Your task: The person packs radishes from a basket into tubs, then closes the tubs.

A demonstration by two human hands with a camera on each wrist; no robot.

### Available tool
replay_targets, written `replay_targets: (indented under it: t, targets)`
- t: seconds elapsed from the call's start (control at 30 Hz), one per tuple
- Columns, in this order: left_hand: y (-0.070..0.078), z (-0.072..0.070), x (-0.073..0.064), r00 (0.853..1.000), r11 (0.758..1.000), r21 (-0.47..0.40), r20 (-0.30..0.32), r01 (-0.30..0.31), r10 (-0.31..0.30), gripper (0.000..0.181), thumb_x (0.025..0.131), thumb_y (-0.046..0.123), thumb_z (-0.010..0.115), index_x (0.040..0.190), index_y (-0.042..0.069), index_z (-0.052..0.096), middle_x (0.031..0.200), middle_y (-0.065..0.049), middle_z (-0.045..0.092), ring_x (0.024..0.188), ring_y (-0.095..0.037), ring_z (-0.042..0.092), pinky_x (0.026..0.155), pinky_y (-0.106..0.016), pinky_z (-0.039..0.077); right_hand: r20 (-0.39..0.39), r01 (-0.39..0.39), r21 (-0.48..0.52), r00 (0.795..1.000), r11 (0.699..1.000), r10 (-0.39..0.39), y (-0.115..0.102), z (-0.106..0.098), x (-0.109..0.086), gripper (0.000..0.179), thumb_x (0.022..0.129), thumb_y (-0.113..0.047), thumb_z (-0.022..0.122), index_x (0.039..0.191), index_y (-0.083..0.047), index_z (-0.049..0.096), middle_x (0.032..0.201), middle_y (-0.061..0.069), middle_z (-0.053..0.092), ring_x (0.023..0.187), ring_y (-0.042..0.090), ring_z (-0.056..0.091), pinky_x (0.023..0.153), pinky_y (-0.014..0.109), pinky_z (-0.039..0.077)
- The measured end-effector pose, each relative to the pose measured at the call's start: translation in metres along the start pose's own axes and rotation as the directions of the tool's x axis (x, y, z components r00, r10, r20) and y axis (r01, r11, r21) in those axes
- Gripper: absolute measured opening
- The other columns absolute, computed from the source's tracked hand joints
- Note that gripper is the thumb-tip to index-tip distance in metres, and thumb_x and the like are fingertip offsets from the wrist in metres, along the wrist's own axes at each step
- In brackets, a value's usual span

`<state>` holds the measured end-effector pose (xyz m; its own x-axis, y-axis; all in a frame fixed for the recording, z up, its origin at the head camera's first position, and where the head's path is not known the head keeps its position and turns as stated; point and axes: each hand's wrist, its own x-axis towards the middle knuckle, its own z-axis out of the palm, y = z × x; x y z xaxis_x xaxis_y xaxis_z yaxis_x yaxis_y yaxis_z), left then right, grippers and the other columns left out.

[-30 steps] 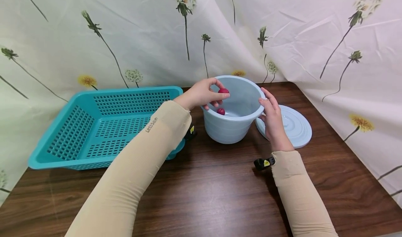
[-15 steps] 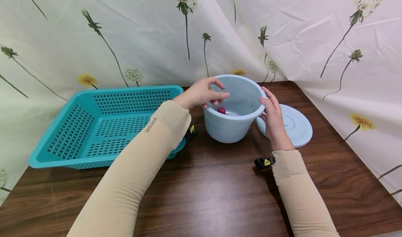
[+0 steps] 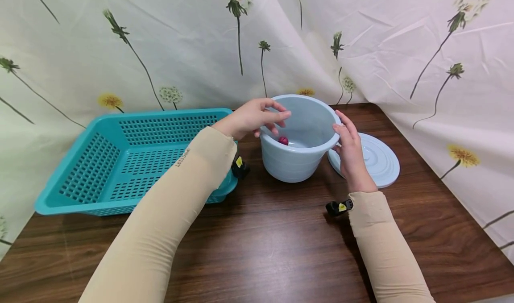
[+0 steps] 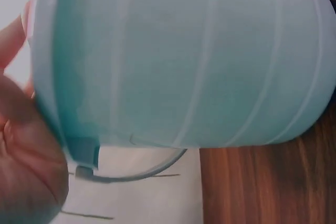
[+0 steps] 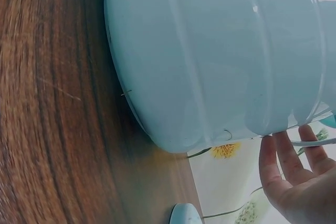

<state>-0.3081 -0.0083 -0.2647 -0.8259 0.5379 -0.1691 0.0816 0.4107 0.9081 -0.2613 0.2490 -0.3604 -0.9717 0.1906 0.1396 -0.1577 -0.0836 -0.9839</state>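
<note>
A light blue bucket stands on the table with its mouth facing up. Inside it, just past the near rim, shows a small round dark red thing, like a plum or a ball. My left hand hovers over the bucket's left rim with fingers apart and nothing between them; the left wrist view has it beside the rim. My right hand grips the bucket's right rim, thumb on top. In the right wrist view its fingers press against the bucket's outer wall near the handle.
A teal perforated basket takes up the left side of the table, partly behind my left sleeve. The bucket's flat blue lid lies to the right, behind my right hand. A flower-printed cloth hangs at the back.
My left hand has let go of a small red round thing over the bucket, spread its fingers and drawn slightly left. The right hand keeps its grip on the rim.
</note>
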Motion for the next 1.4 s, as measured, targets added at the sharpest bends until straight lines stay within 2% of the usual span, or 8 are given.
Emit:
replay_targets:
  t: [0.1, 0.2, 0.43, 0.6, 0.7, 0.9, 1.13, 1.4]
  targets:
    - [0.001, -0.008, -0.003, 1.000, 0.997, -0.071, 0.027, 0.013, -0.011, 0.039, 0.097, 0.039, 0.062, 0.128, 0.016, 0.056, 0.120, -0.009, 0.066, 0.078, -0.017, 0.063, 0.053, -0.023, 0.046, 0.005, -0.007, -0.010, 1.000, 1.000, 0.007, -0.001, -0.001, -0.001, 0.050, 0.100, -0.031, 0.048, 0.149, -0.026, 0.043, 0.151, 0.002, 0.041, 0.119, 0.013, 0.048, 0.093, 0.033, 0.042]
    - [0.001, -0.020, -0.008, 0.999, 0.993, -0.115, 0.008, 0.032, -0.031, 0.043, 0.098, 0.040, 0.061, 0.131, 0.015, 0.054, 0.123, -0.012, 0.063, 0.074, -0.018, 0.062, 0.056, -0.023, 0.048, 0.012, -0.016, -0.014, 1.000, 1.000, 0.016, -0.003, -0.001, -0.001, 0.049, 0.100, -0.032, 0.049, 0.149, -0.027, 0.044, 0.151, 0.002, 0.041, 0.121, 0.014, 0.048, 0.094, 0.033, 0.042]
    - [-0.014, -0.054, -0.019, 0.994, 0.998, -0.045, -0.101, 0.041, -0.046, 0.047, 0.097, 0.045, 0.059, 0.133, 0.014, 0.054, 0.116, -0.009, 0.061, 0.076, -0.016, 0.060, 0.061, -0.023, 0.048, 0.029, -0.038, -0.009, 0.999, 0.999, 0.039, -0.009, -0.004, -0.001, 0.052, 0.100, -0.031, 0.052, 0.150, -0.024, 0.042, 0.143, 0.000, 0.046, 0.116, 0.015, 0.054, 0.089, 0.030, 0.046]
    - [-0.037, -0.070, -0.025, 0.986, 0.993, 0.021, -0.125, 0.117, -0.114, 0.051, 0.097, 0.050, 0.057, 0.134, 0.015, 0.053, 0.119, -0.006, 0.061, 0.083, -0.018, 0.059, 0.067, -0.025, 0.048, 0.052, -0.052, -0.013, 0.997, 0.999, 0.052, -0.013, -0.006, 0.000, 0.054, 0.100, -0.031, 0.054, 0.151, -0.022, 0.041, 0.133, -0.004, 0.051, 0.113, 0.015, 0.056, 0.086, 0.029, 0.047]
    - [-0.052, -0.078, -0.027, 0.980, 0.984, 0.057, -0.121, 0.167, -0.159, 0.058, 0.097, 0.052, 0.055, 0.138, 0.012, 0.050, 0.125, -0.010, 0.061, 0.083, -0.015, 0.061, 0.068, -0.024, 0.050, 0.064, -0.063, -0.011, 0.996, 0.998, 0.064, -0.014, -0.008, 0.000, 0.055, 0.100, -0.031, 0.056, 0.151, -0.021, 0.041, 0.126, -0.005, 0.055, 0.112, 0.015, 0.057, 0.084, 0.029, 0.047]
    - [-0.078, -0.089, -0.027, 0.969, 0.970, 0.078, -0.112, 0.230, -0.220, 0.060, 0.099, 0.049, 0.053, 0.142, 0.008, 0.045, 0.136, -0.019, 0.057, 0.078, -0.012, 0.062, 0.068, -0.024, 0.050, 0.068, -0.071, -0.005, 0.995, 0.997, 0.071, -0.014, -0.009, 0.000, 0.057, 0.099, -0.031, 0.057, 0.152, -0.019, 0.039, 0.118, -0.005, 0.059, 0.106, 0.013, 0.060, 0.080, 0.027, 0.048]
    - [-0.102, -0.096, -0.027, 0.945, 0.952, 0.018, -0.130, 0.305, -0.301, 0.059, 0.100, 0.046, 0.054, 0.145, 0.011, 0.040, 0.131, -0.015, 0.060, 0.075, -0.009, 0.062, 0.073, -0.027, 0.053, 0.064, -0.071, -0.003, 0.995, 0.997, 0.071, -0.014, -0.009, 0.000, 0.056, 0.099, -0.031, 0.058, 0.151, -0.021, 0.041, 0.120, -0.004, 0.060, 0.106, 0.013, 0.061, 0.080, 0.027, 0.049]
    - [-0.119, -0.098, -0.026, 0.936, 0.934, 0.082, -0.096, 0.347, -0.339, 0.067, 0.100, 0.046, 0.053, 0.153, 0.013, 0.029, 0.138, -0.023, 0.054, 0.081, -0.016, 0.066, 0.072, -0.031, 0.057, 0.063, -0.073, -0.003, 0.995, 0.997, 0.073, -0.015, -0.009, -0.001, 0.054, 0.099, -0.032, 0.058, 0.150, -0.023, 0.043, 0.123, -0.006, 0.058, 0.109, 0.014, 0.060, 0.082, 0.028, 0.048]
